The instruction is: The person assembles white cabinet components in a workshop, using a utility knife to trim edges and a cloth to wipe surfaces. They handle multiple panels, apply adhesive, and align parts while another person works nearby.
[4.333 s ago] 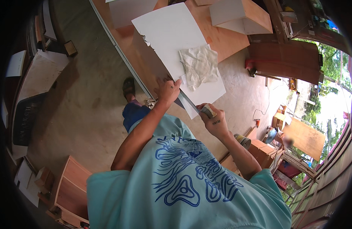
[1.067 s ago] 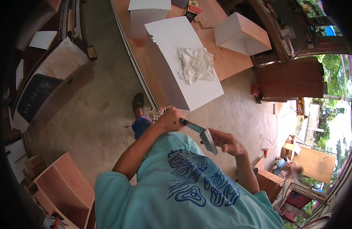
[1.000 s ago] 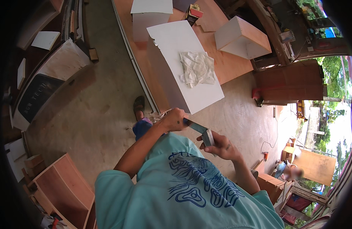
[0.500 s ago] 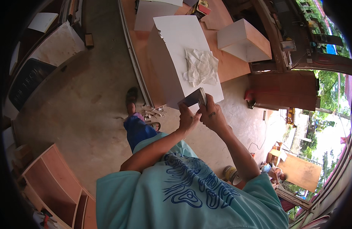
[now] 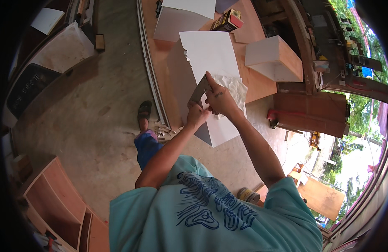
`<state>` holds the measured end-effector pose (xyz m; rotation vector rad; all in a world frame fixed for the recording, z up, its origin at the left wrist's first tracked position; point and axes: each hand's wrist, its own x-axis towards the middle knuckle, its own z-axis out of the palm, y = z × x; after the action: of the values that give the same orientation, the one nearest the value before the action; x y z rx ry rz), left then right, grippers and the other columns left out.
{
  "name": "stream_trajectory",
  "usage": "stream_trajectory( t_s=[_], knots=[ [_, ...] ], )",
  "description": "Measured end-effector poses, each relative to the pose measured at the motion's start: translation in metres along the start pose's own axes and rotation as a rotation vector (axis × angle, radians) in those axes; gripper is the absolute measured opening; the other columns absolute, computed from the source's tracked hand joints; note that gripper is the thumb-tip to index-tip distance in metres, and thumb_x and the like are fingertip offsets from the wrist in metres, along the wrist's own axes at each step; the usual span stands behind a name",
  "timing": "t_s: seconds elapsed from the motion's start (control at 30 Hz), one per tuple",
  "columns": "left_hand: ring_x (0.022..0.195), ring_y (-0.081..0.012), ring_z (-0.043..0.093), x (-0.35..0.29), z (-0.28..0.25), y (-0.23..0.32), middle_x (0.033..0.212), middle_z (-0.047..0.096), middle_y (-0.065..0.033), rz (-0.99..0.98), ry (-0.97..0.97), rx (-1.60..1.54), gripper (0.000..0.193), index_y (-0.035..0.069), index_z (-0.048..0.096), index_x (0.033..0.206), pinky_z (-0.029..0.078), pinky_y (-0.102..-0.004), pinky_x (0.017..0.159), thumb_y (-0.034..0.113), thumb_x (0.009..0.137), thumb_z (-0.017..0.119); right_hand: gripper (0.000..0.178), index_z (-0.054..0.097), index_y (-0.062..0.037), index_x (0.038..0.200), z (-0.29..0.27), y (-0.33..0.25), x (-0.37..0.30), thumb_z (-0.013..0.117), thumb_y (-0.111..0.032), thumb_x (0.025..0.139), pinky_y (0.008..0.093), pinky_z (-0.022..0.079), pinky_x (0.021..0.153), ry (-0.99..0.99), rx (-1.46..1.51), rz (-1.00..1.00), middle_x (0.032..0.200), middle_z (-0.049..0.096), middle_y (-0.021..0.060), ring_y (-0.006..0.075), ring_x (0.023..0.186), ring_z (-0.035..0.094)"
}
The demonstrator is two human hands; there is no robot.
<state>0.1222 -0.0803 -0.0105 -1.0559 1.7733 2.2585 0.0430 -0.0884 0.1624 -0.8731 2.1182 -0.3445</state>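
Observation:
Both my hands are on a flat grey plate-like tool (image 5: 198,91), whose exact kind I cannot make out. My right hand (image 5: 221,101) is closed round its upper right end. At its lower end my left hand (image 5: 196,114) grips it, fingers bent. The tool is held slanted above the white-faced box (image 5: 208,48); whether it touches the box is unclear. That box has a ragged, chipped edge at its upper left. A crumpled white cloth (image 5: 234,89) lies on its top, partly hidden behind my right hand.
The box stands on a brown wooden worktable (image 5: 261,90). Another white box (image 5: 183,21), a dark and red carton (image 5: 227,21) and an open white-sided box (image 5: 273,59) share it. A tin (image 5: 248,195) stands on the floor by my right side. Wooden shelving (image 5: 55,197) is at lower left.
My hands have moved forward and over the box, still holding the grey tool. It has turned to a steeper slant, and my right hand now covers part of the cloth.

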Motion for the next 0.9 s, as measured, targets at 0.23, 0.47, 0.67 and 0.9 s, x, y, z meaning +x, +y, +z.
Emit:
stream_trajectory(
  t_s=[0.23,0.47,0.67,0.9],
  knots=[
    [0.121,-0.0446,0.043,0.023,0.047,-0.035,0.128,0.037,-0.0367,0.24,0.37,-0.54,0.08,-0.022,0.02,0.128,0.042,-0.0431,0.098,0.024,0.083,0.069,0.055,0.028,-0.0198,0.148,-0.006,-0.012,-0.003,0.043,-0.012,0.096,0.0311,0.05,0.049,0.075,-0.16,-0.155,0.07,0.061,0.0092,0.0144,0.05,0.058],
    [0.121,-0.0379,0.043,-0.02,-0.018,0.046,0.125,0.036,-0.0291,0.067,0.002,-0.529,0.068,-0.015,0.029,0.122,0.043,-0.0389,0.097,0.014,0.079,0.072,0.053,0.033,-0.0179,0.147,0.0,-0.006,0.054,0.045,-0.014,0.095,0.0333,0.052,0.055,-0.06,-0.182,0.041,0.07,0.063,0.0125,0.018,0.055,0.062],
    [0.126,-0.0444,0.037,-0.012,0.004,0.009,0.132,0.033,-0.0345,0.261,0.305,0.062,0.08,-0.018,0.024,0.13,0.04,-0.0434,0.103,0.017,0.077,0.072,0.054,0.034,-0.0138,0.145,-0.002,-0.029,0.023,0.049,-0.01,0.093,0.0401,0.05,0.063,0.089,-0.283,-0.062,0.071,0.064,0.0203,0.0305,0.066,0.067],
    [0.119,-0.0494,0.044,-0.026,0.008,0.024,0.128,0.037,-0.0405,0.098,0.255,0.096,0.085,-0.023,0.023,0.128,0.044,-0.0435,0.097,0.023,0.077,0.074,0.06,0.03,-0.0135,0.147,-0.005,-0.009,0.002,0.049,-0.002,0.091,0.0369,0.052,0.065,0.092,-0.164,-0.101,0.075,0.065,0.0204,0.0283,0.067,0.068]
  ],
)
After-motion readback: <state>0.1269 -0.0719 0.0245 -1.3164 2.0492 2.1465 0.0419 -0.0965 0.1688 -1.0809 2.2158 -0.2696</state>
